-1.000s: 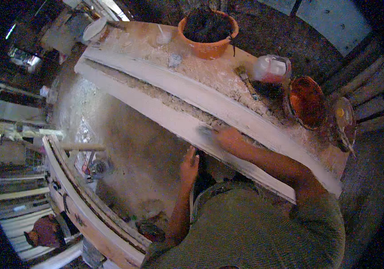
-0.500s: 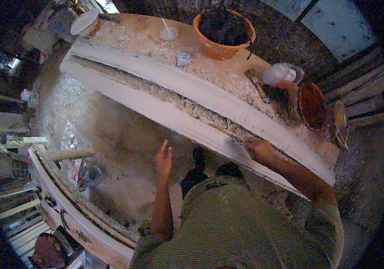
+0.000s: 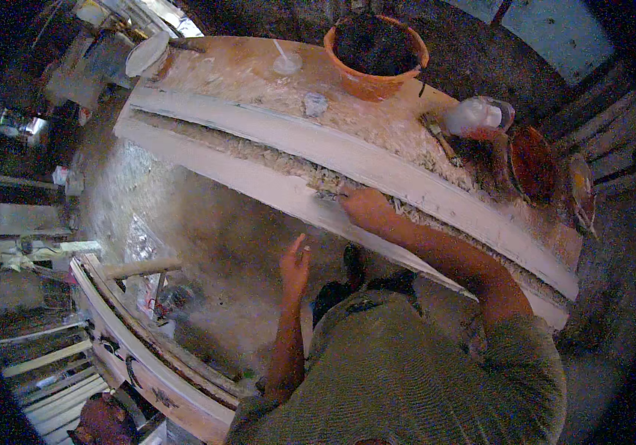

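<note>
A long white moulding (image 3: 251, 178) lies across the bench, with a groove of rough, fibrous, crumbly material (image 3: 262, 156) running along its length. My right hand (image 3: 366, 208) is closed at the middle of this groove. From its fingers a small flat greyish tool (image 3: 325, 195), scraper-like, rests on the moulding's near strip; its handle is hidden in the hand. My left hand (image 3: 295, 265) hangs in the air on the near side of the moulding, fingers stretched, holding nothing.
On the bench behind stand an orange bucket (image 3: 368, 83) of dark material, a cup with a stick (image 3: 287, 64) and a white lump (image 3: 315, 104). A brush (image 3: 442, 141), a whitish plastic jug (image 3: 473, 117) and a reddish container (image 3: 531, 165) sit right. Another curved moulding (image 3: 151, 356) is lower left.
My right hand has slid left and away along the groove with the flat tool. The whole view has shifted slightly; my left hand keeps its pose.
</note>
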Tool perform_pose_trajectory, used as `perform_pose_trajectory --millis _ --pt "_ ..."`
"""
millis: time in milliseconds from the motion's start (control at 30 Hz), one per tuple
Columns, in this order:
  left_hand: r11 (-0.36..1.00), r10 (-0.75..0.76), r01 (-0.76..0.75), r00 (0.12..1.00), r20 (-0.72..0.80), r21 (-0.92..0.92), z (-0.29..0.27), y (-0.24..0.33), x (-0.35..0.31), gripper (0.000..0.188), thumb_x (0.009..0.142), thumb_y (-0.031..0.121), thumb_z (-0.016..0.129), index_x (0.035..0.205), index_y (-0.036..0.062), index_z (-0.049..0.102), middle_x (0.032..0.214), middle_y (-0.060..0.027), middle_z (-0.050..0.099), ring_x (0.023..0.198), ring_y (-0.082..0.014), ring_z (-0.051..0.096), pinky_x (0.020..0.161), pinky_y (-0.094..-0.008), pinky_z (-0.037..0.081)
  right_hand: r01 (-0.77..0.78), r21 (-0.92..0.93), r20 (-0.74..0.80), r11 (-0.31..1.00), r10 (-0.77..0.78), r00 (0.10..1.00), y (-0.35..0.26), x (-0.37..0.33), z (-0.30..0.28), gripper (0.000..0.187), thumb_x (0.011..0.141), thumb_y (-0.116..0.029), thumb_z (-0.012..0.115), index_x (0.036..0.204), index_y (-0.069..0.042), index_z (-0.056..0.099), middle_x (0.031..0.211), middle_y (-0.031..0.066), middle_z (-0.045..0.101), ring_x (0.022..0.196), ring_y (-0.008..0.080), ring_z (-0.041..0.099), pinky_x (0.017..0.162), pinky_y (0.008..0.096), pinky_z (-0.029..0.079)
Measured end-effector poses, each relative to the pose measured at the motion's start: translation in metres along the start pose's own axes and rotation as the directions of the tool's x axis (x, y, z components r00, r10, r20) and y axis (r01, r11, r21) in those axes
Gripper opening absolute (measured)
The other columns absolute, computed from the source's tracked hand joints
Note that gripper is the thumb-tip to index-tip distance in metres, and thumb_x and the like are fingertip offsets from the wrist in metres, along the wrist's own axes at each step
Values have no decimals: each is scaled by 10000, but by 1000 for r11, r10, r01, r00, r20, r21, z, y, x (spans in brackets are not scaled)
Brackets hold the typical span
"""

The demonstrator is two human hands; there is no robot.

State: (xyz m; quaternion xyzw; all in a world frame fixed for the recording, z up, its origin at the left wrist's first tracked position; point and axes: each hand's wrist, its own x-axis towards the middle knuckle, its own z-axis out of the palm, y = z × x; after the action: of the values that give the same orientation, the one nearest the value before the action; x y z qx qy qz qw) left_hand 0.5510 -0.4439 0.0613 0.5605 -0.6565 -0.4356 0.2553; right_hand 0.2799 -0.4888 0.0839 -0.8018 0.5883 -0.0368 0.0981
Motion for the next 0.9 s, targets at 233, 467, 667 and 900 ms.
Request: perform_pose_trajectory --millis 233,467,667,900 --pt "990 -72 80 994 77 -116 20 -5 5 345 1017 185 638 1338 60 655 1339 -118 680 1251 -272 630 1095 -385 461 -203 81 -2 976 204 979 -31 19 28 320 903 -143 597 1200 -36 644 1032 193 701 868 365 732 689 499 606" --pt "974 228 -226 967 111 -34 33 36 48 289 972 181 691 1243 80 694 1247 -129 693 1157 -271 647 1012 -400 497 -483 548 -34 683 595 803 13 -219 36 498 798 -205 803 1260 -59 686 1192 184 724 1060 379 701 958 471 547" --pt "630 604 -662 746 279 406 119 77 98 242 870 176 766 1106 121 753 1100 -147 712 1029 -338 664 910 -430 518 -642 765 293 55 858 422 73 -404 15 313 888 -275 781 1072 -22 788 1062 119 779 999 229 721 904 397 569" --pt "942 184 -285 880 438 175 108 92 93 243 977 274 693 1051 45 724 973 -84 725 869 -203 669 772 -369 518 -694 641 53 327 883 466 11 -249 44 455 882 -434 753 1139 -59 751 1184 210 713 1154 379 653 1028 471 493"
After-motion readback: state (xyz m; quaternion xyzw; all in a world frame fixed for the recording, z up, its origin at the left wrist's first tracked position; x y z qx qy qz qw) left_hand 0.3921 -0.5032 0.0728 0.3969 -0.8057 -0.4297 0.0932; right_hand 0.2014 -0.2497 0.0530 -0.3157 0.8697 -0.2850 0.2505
